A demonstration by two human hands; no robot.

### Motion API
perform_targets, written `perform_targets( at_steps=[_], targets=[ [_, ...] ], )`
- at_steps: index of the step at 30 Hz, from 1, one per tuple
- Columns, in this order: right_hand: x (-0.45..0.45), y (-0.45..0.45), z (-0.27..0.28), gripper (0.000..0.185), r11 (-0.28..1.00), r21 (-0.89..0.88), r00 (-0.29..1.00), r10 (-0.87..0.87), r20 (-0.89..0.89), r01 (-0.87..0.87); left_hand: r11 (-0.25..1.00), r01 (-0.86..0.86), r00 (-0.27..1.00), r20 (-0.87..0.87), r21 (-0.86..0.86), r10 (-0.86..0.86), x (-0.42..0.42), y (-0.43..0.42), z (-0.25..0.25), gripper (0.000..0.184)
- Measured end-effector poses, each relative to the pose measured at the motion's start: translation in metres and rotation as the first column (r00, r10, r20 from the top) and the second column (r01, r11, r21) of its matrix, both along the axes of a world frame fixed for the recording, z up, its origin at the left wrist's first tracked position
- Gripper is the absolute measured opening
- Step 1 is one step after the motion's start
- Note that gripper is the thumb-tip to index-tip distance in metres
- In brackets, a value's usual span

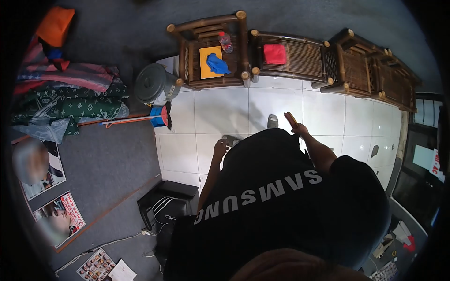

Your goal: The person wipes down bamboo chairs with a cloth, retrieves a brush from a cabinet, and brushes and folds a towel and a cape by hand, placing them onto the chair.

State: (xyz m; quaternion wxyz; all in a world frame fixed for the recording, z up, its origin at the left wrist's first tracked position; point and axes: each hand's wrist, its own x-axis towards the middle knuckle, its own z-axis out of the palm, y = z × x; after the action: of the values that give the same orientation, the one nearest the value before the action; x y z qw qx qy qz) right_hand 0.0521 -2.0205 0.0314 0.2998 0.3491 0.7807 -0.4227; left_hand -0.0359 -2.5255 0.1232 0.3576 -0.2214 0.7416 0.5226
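Observation:
My right hand [301,129] is closed around one end of a long brown thing that looks like a wooden brush [291,120]. Its other end points forward, over the white tiles. My left hand [220,150] hangs loosely curled beside my body, fingers slightly apart, with nothing visible in it. Close by it is one grey slipper [231,140]. The other slipper [273,122] shows ahead of my black shirt [281,206].
Bamboo chairs [213,28] and a bamboo table [293,56] line the far side. A blue cloth [216,63], a bottle [225,42] and a red cloth [275,54] lie on them. At left stand a lidded bin [151,84] and a dustpan [160,116].

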Motion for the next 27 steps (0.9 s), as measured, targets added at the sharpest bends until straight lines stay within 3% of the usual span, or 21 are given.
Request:
perform_targets(
  at_steps=[3,6,7,8,10,11,13,15,16,17,18,20,22,23,24,26,27],
  targets=[
    [-0.036,-0.055,0.033,0.052,0.976,0.092,0.979,0.191,0.073,-0.197,0.999,-0.030,0.986,-0.161,0.035,0.035,-0.007,-0.035,0.023,0.038],
    [-0.082,-0.108,0.030,0.052,0.936,0.111,0.934,0.314,0.167,-0.335,0.974,-0.205,0.962,-0.163,0.100,0.220,0.010,-0.098,-0.003,0.037],
    [-0.093,-0.129,0.044,0.048,0.949,0.078,0.951,0.298,0.083,-0.304,0.951,-0.295,0.947,-0.109,0.089,0.304,0.021,-0.119,-0.008,0.037],
    [-0.105,-0.148,0.048,0.047,0.938,0.118,0.945,0.319,0.077,-0.326,0.994,-0.087,0.940,-0.335,-0.060,0.062,0.046,-0.158,-0.049,0.035],
    [-0.142,-0.192,0.047,0.046,0.900,0.195,0.920,0.389,0.044,-0.390,0.978,-0.140,0.975,-0.192,-0.157,0.109,0.084,-0.205,-0.051,0.034],
    [-0.157,-0.211,0.069,0.041,0.916,0.213,0.939,0.342,0.028,-0.340,0.966,-0.160,0.983,-0.120,-0.204,0.138,0.107,-0.232,-0.062,0.034],
    [-0.187,-0.233,0.066,0.042,0.897,0.316,0.939,0.341,-0.050,-0.309,0.928,-0.322,0.940,0.052,-0.190,0.337,0.146,-0.268,-0.064,0.033],
    [-0.217,-0.243,0.048,0.052,0.875,0.312,0.919,0.393,-0.015,-0.369,0.885,-0.439,0.861,0.210,-0.154,0.463,0.182,-0.305,-0.063,0.034],
    [-0.231,-0.250,0.043,0.054,0.838,0.320,0.888,0.460,0.018,-0.442,0.887,-0.454,0.858,0.228,-0.087,0.461,0.196,-0.320,-0.064,0.033],
    [-0.242,-0.257,0.038,0.056,0.798,0.329,0.853,0.518,0.054,-0.505,0.847,-0.467,0.825,0.221,-0.254,0.521,0.199,-0.316,-0.045,0.033],
    [-0.253,-0.269,0.043,0.056,0.791,0.321,0.842,0.538,0.040,-0.521,0.796,-0.526,0.797,0.151,-0.299,0.584,0.205,-0.315,-0.035,0.036],
    [-0.273,-0.284,0.022,0.055,0.736,0.349,0.794,0.607,0.038,-0.579,0.838,-0.316,0.851,0.257,-0.445,0.458,0.205,-0.327,-0.047,0.032],
    [-0.304,-0.295,-0.009,0.052,0.708,0.313,0.761,0.643,0.086,-0.633,0.856,-0.206,0.892,0.270,-0.473,0.364,0.179,-0.318,-0.051,0.026],
    [-0.322,-0.294,-0.033,0.056,0.682,0.291,0.722,0.689,0.052,-0.671,0.867,-0.419,0.812,0.314,-0.271,0.491,0.158,-0.320,-0.058,0.020],
    [-0.340,-0.294,-0.054,0.061,0.653,0.270,0.681,0.732,0.016,-0.707,0.791,-0.609,0.718,0.383,-0.059,0.581,0.135,-0.322,-0.063,0.014],
    [-0.374,-0.322,-0.017,0.057,0.662,0.264,0.693,0.720,0.037,-0.701,0.791,-0.598,0.786,0.101,-0.128,0.610,0.067,-0.298,-0.046,0.013],
    [-0.391,-0.320,-0.038,0.046,0.613,0.252,0.633,0.774,-0.004,-0.748,0.757,-0.649,0.756,0.045,-0.076,0.653,0.025,-0.295,-0.028,0.017]
  ],
)
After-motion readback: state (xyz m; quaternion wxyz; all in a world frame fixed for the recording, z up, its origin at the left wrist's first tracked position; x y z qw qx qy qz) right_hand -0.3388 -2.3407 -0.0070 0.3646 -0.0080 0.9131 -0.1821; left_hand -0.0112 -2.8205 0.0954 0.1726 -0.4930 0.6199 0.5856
